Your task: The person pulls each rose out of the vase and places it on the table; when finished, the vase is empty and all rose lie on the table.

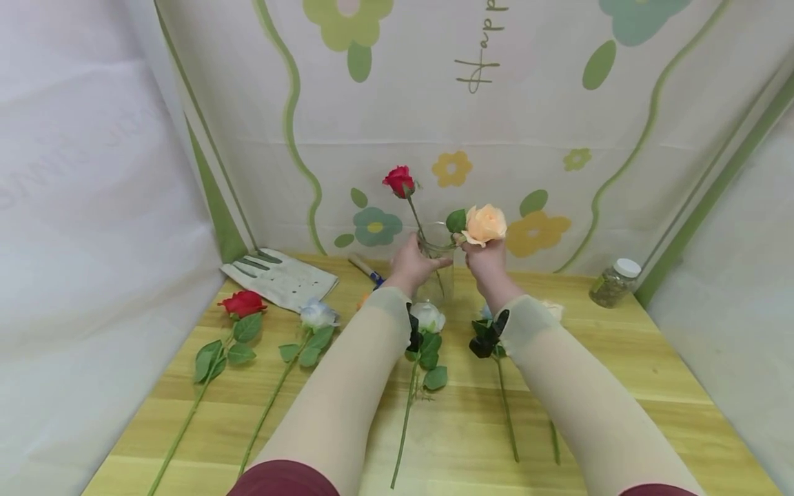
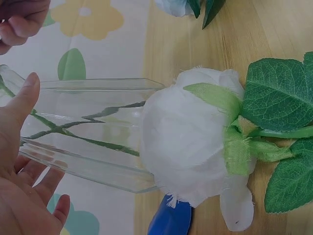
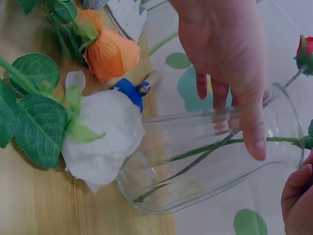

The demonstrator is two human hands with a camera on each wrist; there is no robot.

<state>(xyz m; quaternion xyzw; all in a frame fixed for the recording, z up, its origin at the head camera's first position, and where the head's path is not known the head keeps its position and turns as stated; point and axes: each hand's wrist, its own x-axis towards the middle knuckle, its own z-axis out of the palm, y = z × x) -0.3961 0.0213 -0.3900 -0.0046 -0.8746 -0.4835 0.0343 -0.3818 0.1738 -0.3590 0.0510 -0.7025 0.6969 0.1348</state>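
My left hand [image 1: 412,265] holds a clear glass vase [image 2: 102,171] near its rim, thumb on one side and fingers on the other. The vase stands upright near the back of the table. A red rose [image 1: 400,181] leans out to the left, its stem inside the glass. With its fingers curled, my right hand [image 1: 486,265] grips a peach rose [image 1: 486,224] just below the bloom at the right of the rim. Two crossing stems [image 3: 205,152] show through the glass, one leading up to the peach rose. The bloom partly covers my right fingers.
On the wooden table lie a red rose [image 1: 242,303], a pale blue rose [image 1: 318,313], a white rose [image 1: 428,317] before the vase, and an orange flower [image 3: 110,54]. A glove [image 1: 304,282] and blue-handled tool [image 1: 375,277] lie back left; a lidded jar [image 1: 614,282] stands back right.
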